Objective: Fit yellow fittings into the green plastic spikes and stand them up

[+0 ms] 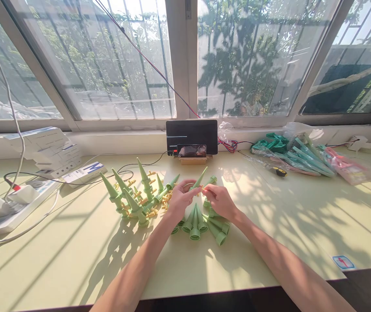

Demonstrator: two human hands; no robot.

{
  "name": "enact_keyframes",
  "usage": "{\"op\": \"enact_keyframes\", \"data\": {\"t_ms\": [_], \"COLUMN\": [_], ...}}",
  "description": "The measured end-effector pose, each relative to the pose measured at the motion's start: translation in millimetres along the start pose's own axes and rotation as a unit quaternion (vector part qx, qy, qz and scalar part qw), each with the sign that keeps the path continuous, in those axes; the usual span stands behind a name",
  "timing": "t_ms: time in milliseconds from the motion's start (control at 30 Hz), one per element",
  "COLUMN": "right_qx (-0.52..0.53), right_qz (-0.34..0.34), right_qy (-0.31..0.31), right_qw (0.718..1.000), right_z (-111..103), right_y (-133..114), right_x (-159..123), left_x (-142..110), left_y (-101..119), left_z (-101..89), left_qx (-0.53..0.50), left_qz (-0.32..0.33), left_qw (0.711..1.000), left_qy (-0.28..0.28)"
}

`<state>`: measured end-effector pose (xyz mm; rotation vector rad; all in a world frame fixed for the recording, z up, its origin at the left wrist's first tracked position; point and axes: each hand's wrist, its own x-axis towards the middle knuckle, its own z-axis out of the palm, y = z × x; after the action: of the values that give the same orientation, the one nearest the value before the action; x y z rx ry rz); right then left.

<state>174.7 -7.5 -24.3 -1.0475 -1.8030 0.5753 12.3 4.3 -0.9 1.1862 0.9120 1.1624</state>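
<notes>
My left hand point(183, 199) is closed around a green plastic watering spike point(201, 177), whose pointed end rises up and to the right. Close beside it, my right hand point(221, 201) pinches at a small yellow valve piece point(203, 190), mostly covered by the fingers. Below both hands, several loose green cones point(195, 233) lie fanned out with their open ends facing me. Green threaded collars point(213, 179) lie behind and partly under my right hand. To the left stands a cluster of green spikes point(135, 203) with yellow valves point(153, 213) among them.
A dark tablet point(191, 130) with a phone point(192, 151) leans at the window. Plastic-bagged green and pink items point(308, 158) and a black-yellow tool point(279, 171) lie right. White boxes point(50, 151) and a power strip point(19, 210) with cables are left. The table edge runs nearest me.
</notes>
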Motion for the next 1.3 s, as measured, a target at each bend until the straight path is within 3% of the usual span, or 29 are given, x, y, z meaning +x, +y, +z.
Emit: {"op": "enact_keyframes", "data": {"t_ms": [400, 767, 1000, 1167, 1300], "right_qx": [-0.011, -0.031, 0.048, 0.1, 0.121], "right_qz": [0.014, 0.02, 0.051, 0.079, 0.081], "right_qy": [-0.007, 0.044, 0.095, 0.11, 0.118], "right_qw": [1.0, 0.998, 0.993, 0.986, 0.982], "right_z": [0.1, -4.2, -3.3, -2.9, -2.3], "right_y": [-0.4, -5.3, -1.5, 0.1, 0.2], "right_x": [0.4, 1.8, 2.6, 3.4, 3.6], "left_x": [0.7, 0.6, -4.2, -5.9, -5.2], "left_y": [-0.3, 2.2, 3.4, 0.6, -3.7], "left_z": [-1.3, 0.9, 5.9, 7.6, 6.5], "left_qx": [-0.007, -0.021, 0.1, 0.216, 0.261], "left_qz": [0.007, -0.006, 0.038, 0.135, 0.153], "left_qw": [1.0, 1.0, 0.994, 0.967, 0.953], "left_qy": [-0.011, 0.015, 0.001, -0.009, -0.032]}}
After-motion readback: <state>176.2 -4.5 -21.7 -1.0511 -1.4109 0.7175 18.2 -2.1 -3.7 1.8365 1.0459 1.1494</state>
